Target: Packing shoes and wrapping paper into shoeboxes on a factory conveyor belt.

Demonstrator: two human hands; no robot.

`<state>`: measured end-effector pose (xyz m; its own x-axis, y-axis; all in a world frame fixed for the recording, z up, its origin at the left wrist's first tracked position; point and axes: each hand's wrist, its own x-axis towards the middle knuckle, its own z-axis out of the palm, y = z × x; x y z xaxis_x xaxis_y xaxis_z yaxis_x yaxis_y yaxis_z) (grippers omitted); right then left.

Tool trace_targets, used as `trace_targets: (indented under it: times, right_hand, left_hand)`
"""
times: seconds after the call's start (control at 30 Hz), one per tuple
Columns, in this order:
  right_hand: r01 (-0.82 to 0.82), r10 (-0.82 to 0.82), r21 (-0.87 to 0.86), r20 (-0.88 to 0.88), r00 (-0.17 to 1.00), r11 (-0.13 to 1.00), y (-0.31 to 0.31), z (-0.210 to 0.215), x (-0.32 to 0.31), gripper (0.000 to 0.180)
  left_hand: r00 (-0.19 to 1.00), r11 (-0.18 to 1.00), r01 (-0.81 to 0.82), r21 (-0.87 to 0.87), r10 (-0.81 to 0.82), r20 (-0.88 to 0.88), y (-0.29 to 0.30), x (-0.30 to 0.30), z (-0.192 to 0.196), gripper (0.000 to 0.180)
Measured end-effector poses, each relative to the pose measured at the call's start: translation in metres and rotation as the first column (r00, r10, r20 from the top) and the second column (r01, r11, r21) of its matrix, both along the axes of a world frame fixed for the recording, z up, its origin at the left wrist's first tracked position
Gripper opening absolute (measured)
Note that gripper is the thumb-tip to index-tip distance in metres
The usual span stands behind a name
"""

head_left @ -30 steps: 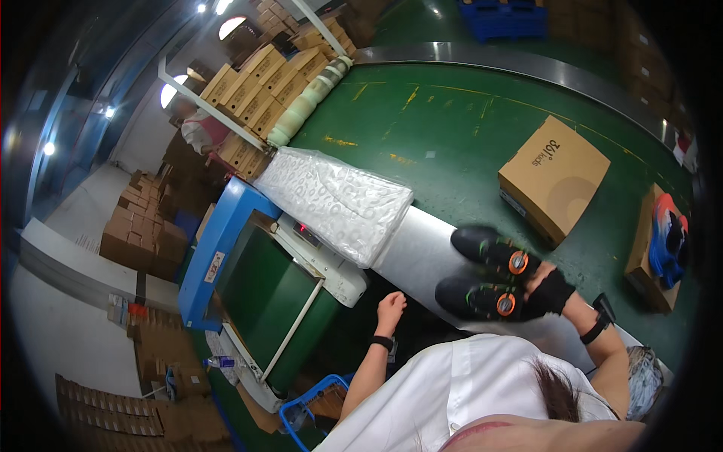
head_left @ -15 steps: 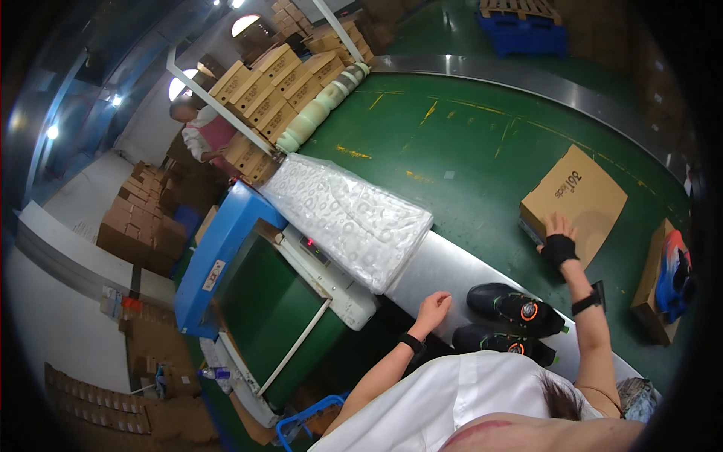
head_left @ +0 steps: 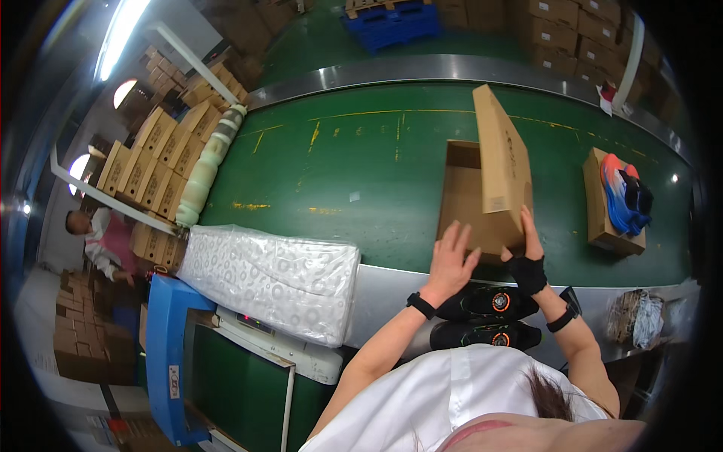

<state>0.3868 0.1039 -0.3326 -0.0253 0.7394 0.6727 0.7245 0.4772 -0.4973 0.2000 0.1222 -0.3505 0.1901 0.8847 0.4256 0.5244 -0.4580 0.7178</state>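
Note:
A brown cardboard shoe box (head_left: 463,188) stands on the green conveyor belt in front of me, its lid (head_left: 506,154) tilted up steeply along the right side. Part of the bare inside shows. My right hand (head_left: 529,260), in a black fingerless glove, grips the box's near right corner, fingers up by the lid's edge and thumb at the front wall. Over the near left edge of the box my left hand (head_left: 452,262) is open, its fingers spread. A pair of black sneakers with orange round marks, the nearer sneaker (head_left: 486,335) and the farther sneaker (head_left: 482,303), lies on the metal ledge below my hands.
Blue and orange running shoes (head_left: 625,197) sit on another box (head_left: 600,226) at right. Plastic-wrapped patterned sheets (head_left: 271,282) lie left of me, beside a blue-framed machine (head_left: 169,354). A person (head_left: 109,241) stands near stacked boxes (head_left: 154,162). A clear bag (head_left: 640,316) rests on the ledge.
The box has gone from closed to open, its lid raised. My left hand has moved up from the ledge to the box; my right hand has shifted to its corner. The view has turned right.

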Motion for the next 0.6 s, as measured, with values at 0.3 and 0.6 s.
trace_targets:
  times: [0.3,0.6]
  right_hand:
    - [-0.290,-0.353,-0.310,-0.929,-0.109,0.905,-0.009,-0.123,0.180,0.025]
    - [-0.235,-0.666,-0.627,-0.728,-0.162,0.742,-0.024,-0.179,0.244,0.015]
  left_hand:
    - [0.866,0.996,0.067,-0.053,-0.084,-0.493,-0.023,-0.017,-0.039,0.045]
    - [0.918,0.988,0.071,0.134,-0.012,-0.397,0.002,-0.019,-0.032,0.013]
